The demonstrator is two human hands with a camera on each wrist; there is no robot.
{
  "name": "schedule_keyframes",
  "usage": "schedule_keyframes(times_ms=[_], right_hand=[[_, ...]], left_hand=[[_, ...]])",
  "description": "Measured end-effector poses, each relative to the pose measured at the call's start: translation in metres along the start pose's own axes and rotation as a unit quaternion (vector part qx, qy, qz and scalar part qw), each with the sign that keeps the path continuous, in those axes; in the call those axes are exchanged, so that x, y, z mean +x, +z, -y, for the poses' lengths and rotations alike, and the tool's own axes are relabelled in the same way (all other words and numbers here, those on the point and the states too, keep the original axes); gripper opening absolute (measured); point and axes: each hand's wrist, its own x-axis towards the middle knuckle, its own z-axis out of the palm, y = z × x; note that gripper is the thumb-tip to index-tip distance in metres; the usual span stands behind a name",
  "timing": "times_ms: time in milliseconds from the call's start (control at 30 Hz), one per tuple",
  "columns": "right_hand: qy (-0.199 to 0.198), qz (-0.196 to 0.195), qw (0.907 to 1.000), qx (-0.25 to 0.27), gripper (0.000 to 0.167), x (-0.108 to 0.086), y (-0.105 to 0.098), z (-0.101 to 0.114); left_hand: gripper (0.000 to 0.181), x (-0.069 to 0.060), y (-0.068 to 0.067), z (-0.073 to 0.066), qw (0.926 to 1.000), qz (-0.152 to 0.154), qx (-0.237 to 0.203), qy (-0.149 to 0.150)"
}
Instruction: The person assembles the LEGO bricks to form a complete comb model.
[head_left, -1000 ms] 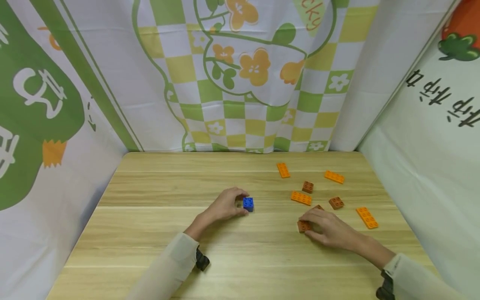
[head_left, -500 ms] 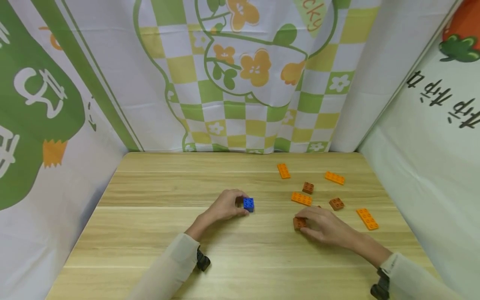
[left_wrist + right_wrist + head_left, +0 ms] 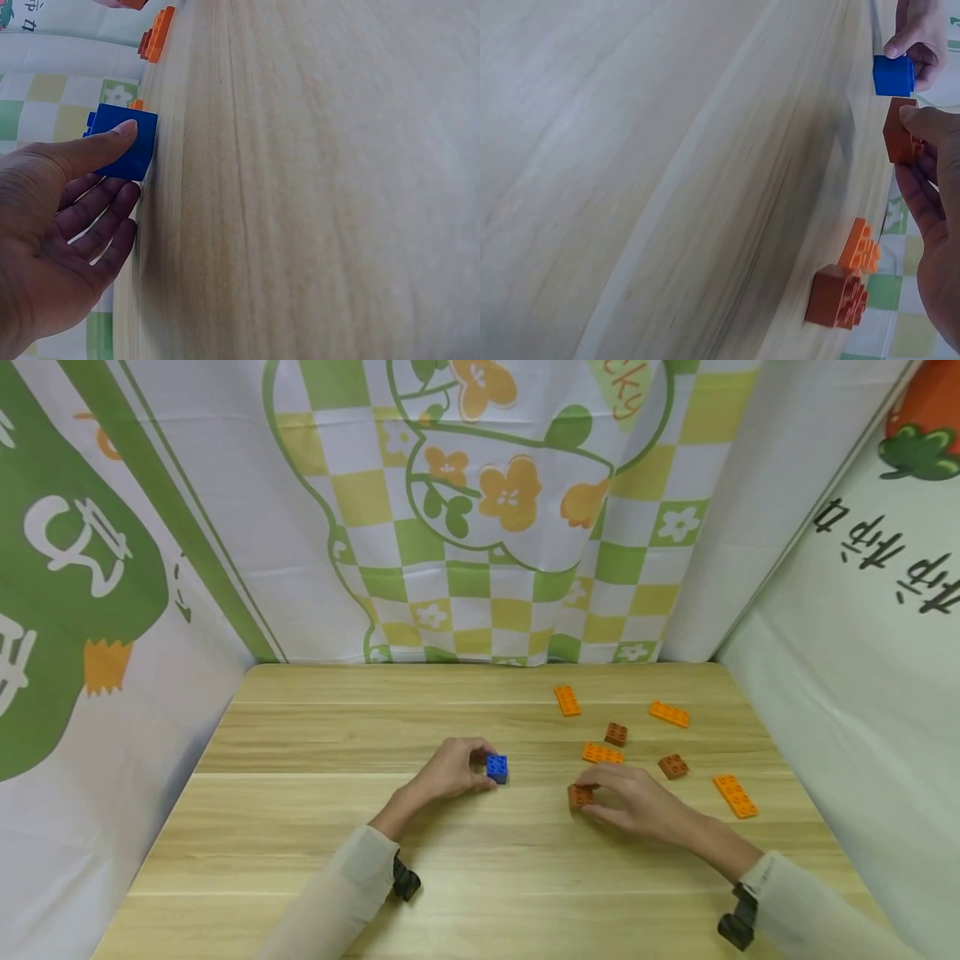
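Note:
My left hand [image 3: 453, 770] holds a blue building brick [image 3: 497, 767] with studs on top, near the middle of the table. In the left wrist view the thumb presses one side of that brick, while the other fingers lie behind and below it. Right of it, my right hand [image 3: 637, 802] pinches a brown brick [image 3: 579, 797] between thumb and fingers. The right wrist view shows this brown brick's plain side facing the camera, a gap away from the blue one. Another brown brick [image 3: 834, 296] stands on the table behind the right hand, hidden from the head view.
Flat orange plates lie at the right: one just beyond the right hand [image 3: 602, 753], others farther back [image 3: 567, 700], back right [image 3: 669, 713] and near the right edge [image 3: 735, 796]. Two loose brown bricks [image 3: 617, 733] sit among them. Printed cloth [image 3: 510, 610] hangs behind the wooden table [image 3: 337, 718].
My right hand has slid left with the brown brick, bringing it nearer the blue brick. The left hand and the blue brick have stayed in place.

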Motion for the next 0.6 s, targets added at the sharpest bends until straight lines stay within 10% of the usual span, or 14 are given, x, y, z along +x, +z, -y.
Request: schedule_keyframes(times_ms=[600], right_hand=[[0.037, -0.037, 0.9982, 0.029, 0.042, 0.021, 0.017, -0.002]], left_hand=[[0.043, -0.004, -0.005, 0.0, 0.9999, -0.003, -0.013, -0.008]])
